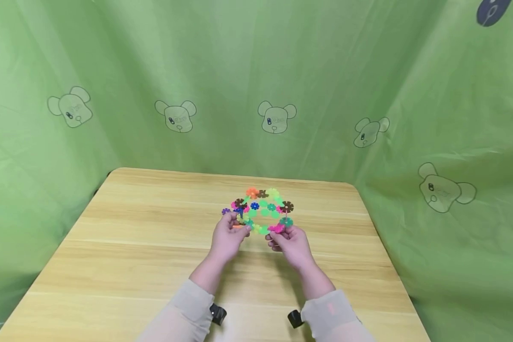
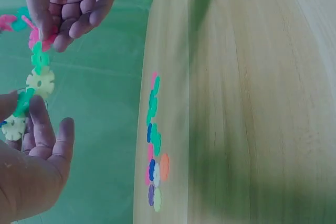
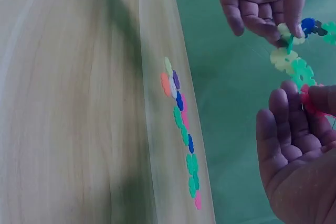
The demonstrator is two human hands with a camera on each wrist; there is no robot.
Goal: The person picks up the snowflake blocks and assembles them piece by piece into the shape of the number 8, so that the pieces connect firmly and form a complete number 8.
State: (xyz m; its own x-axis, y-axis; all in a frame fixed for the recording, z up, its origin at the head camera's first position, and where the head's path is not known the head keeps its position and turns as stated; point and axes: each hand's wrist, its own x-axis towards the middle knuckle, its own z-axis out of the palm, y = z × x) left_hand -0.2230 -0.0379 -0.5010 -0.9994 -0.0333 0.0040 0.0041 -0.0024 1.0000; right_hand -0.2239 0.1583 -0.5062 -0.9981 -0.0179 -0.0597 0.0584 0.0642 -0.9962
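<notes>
A ring of linked flower-shaped plastic discs [image 1: 263, 230], in pink, green, pale yellow, brown and orange, is raised above the table between both hands. At its near left side, my left hand [image 1: 227, 237] pinches a green disc [image 2: 23, 103] between thumb and fingers; a pale yellow disc [image 2: 40, 83] shows beside it. My right hand [image 1: 296, 246] pinches a pink disc [image 1: 276, 228] at the near right. In the right wrist view, that pink disc partly hides behind the right thumb. Between the hands, pale yellow and green discs join edge to edge.
Several loose flower discs [image 3: 192, 169] lie in a band on the wooden table [image 1: 154, 266], past the hands. Green curtains [image 1: 222, 57] with printed bear heads surround the table's back and sides. A black device [image 1: 218, 314] sits at the left cuff, another black device [image 1: 296, 318] at the right.
</notes>
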